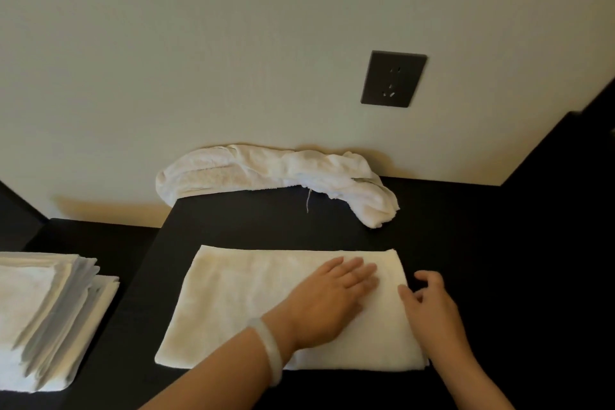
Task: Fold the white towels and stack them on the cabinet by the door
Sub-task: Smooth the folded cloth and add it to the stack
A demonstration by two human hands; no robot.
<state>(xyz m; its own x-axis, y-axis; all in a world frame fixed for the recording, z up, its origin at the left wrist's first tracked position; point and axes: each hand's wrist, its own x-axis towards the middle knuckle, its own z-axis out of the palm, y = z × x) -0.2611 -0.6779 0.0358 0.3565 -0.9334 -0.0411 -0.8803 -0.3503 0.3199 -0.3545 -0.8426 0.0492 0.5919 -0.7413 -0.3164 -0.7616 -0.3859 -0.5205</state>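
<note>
White towel (239, 306): folded flat rectangle, cream-tinted, centre of dark table (482, 260). Left hand (329, 299) flat on it, fingers straight, pressing. Right hand (429, 303) at its right fold, fingers curled, thumb on cloth; grip unclear. Folded stack (43, 316) at left. Crumpled towel (283, 173) behind, against wall (199, 43).

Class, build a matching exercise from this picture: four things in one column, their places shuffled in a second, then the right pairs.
1 towel stack
2 crumpled towel
3 socket
4 left hand

A on the wall
B flat on the folded towel
C at the far left
D heaped at the wall's foot

Pairs: 1-C, 2-D, 3-A, 4-B.
</note>
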